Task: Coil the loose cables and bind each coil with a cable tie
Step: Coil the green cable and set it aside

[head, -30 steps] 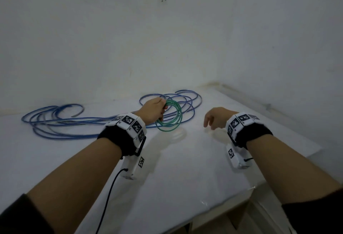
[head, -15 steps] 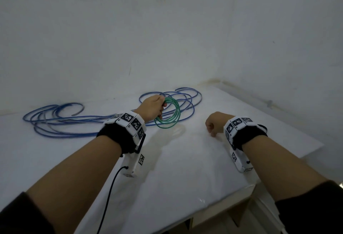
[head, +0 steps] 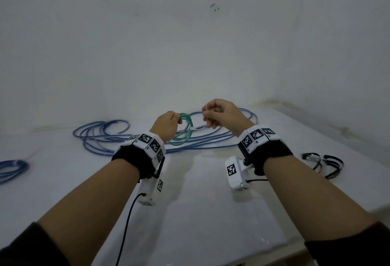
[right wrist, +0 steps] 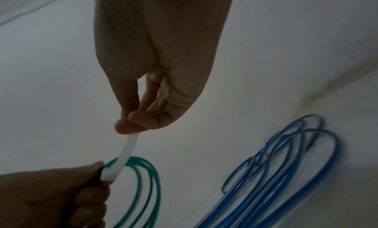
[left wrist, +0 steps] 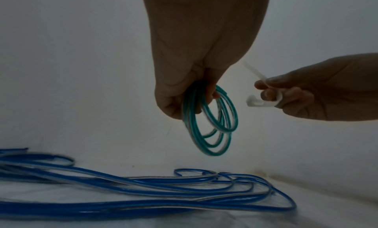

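Note:
My left hand [head: 168, 124] grips the top of a small green cable coil [head: 183, 133], which hangs above the white table [head: 211, 213]. In the left wrist view the green coil [left wrist: 212, 128] dangles from the left hand [left wrist: 196, 92]. My right hand [head: 215, 116] pinches a white cable tie [head: 205, 116] just right of the coil. The right wrist view shows the cable tie [right wrist: 124, 157] running from the right hand's fingertips [right wrist: 131, 123] down to the green coil [right wrist: 143, 191] beside the left hand [right wrist: 61, 196]. A long loose blue cable [head: 137, 141] sprawls on the table behind.
A small blue coil [head: 12, 169] lies at the table's left edge. A black cable bundle [head: 322, 161] lies at the right. White walls meet in the corner behind. The table's front edge [head: 274, 251] is near me.
My right hand rose from the table and now holds a white cable tie beside the green coil. The left hand lifted the coil a little. The head view shifted, showing more table.

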Demonstrator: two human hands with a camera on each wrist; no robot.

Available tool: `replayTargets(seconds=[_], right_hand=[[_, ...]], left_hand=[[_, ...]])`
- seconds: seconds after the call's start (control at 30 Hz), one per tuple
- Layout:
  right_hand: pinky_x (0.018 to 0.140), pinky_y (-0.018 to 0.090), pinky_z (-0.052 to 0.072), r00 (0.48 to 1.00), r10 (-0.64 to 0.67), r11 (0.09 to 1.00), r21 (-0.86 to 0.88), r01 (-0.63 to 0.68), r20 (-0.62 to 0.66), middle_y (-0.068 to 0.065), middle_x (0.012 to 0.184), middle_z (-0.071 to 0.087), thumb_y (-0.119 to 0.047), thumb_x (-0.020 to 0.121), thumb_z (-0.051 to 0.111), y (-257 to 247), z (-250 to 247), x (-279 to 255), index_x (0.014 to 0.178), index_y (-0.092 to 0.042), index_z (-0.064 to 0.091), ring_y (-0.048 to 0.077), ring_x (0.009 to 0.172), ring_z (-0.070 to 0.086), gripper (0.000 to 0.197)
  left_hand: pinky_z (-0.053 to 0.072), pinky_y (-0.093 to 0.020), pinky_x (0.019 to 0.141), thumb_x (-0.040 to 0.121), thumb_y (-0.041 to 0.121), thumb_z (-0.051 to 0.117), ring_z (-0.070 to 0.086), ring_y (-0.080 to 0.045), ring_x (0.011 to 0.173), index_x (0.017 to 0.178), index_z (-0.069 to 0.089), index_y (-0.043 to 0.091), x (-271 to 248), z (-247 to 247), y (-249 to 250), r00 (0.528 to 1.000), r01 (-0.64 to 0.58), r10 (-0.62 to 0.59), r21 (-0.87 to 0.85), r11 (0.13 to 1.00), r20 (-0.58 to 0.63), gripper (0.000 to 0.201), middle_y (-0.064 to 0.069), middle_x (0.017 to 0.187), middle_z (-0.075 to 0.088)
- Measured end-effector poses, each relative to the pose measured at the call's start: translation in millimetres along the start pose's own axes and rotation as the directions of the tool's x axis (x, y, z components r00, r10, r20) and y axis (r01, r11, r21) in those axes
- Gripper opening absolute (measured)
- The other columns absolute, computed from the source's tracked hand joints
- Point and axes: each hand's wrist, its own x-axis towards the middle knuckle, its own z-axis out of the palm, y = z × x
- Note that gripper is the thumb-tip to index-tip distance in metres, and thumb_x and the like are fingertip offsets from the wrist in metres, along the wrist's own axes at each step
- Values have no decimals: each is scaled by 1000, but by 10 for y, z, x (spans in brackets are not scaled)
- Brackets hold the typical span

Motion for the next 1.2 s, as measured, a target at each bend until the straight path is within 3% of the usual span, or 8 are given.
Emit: replayTargets(seconds=[0.27, 0.4, 0.57, 0.63, 0.73, 0.87, 1.07, 1.2], right_hand=[[53, 23, 56, 993, -19, 989, 145, 2, 115, 20, 71, 60, 5, 86, 60, -35, 813, 219, 81, -3, 50, 18, 55, 68, 13], [65, 29, 60, 993, -53, 968, 249, 26, 102, 27, 82, 60, 7, 84, 60, -61, 1092, 275, 79, -2, 53, 26, 67, 70, 13], [72, 32, 59, 987, -101, 954, 295, 60, 125, 28, 86, 62, 9, 83, 61, -94, 1343, 303, 84, 4, 55, 25, 72, 70, 8], [74, 33, 59, 982, -125, 949, 306, 78, 138, 31, 87, 62, 11, 82, 61, -116, 1415, 305, 89, 9, 55, 24, 73, 70, 9], [78, 37, 58, 977, -153, 949, 297, 103, 150, 33, 90, 63, 10, 80, 64, -147, 1494, 298, 88, 9, 55, 32, 80, 69, 12], [82, 39, 58, 971, -160, 947, 306, 100, 178, 31, 94, 63, 7, 79, 67, -176, 1557, 276, 89, 12, 55, 38, 88, 66, 16], [62, 28, 57, 981, -126, 932, 357, 65, 149, 17, 83, 64, -17, 95, 51, -222, 1622, 281, 85, 0, 56, 19, 61, 65, 20], [48, 24, 42, 989, -129, 940, 326, 98, 73, 18, 77, 62, -20, 97, 48, -225, 1659, 311, 83, -8, 53, 12, 45, 49, 20]], left_hand=[[39, -37, 83, 100, 15, 32, 54, -38, 99, 97, 62, -4, -116, -491, -165, 987, -22, 46, 155, 988, -154, 36, -26, 105, 61], [40, -38, 82, 99, 16, 35, 55, -40, 100, 103, 58, -9, -127, -662, -287, 973, 19, 14, 139, 990, -230, 34, -29, 105, 60], [40, -32, 82, 97, 21, 39, 56, -31, 99, 121, 48, 1, -149, -828, -425, 950, 85, -85, -13, 996, -299, 32, -19, 114, 58], [44, -37, 84, 96, 24, 41, 57, -33, 97, 114, 50, 4, -121, -872, -499, 951, 107, -125, -76, 991, -282, 29, -18, 106, 60], [38, -35, 73, 96, 24, 42, 48, -25, 79, 80, 47, 12, -96, -929, -578, 957, 103, -140, -154, 983, -254, 21, -3, 72, 51], [37, -34, 74, 94, 24, 46, 46, -21, 80, 72, 41, 21, -113, -996, -642, 944, 97, -161, -223, 970, -289, 23, 1, 70, 47], [37, -29, 73, 93, 19, 50, 45, -16, 74, 84, 47, 12, -187, -1046, -659, 941, 14, -55, -122, 992, -333, 12, 6, 71, 47], [39, -14, 64, 91, 12, 55, 49, -12, 75, 87, 53, 10, -205, -1057, -618, 924, -86, 42, -101, 991, -380, 4, 7, 75, 53]])
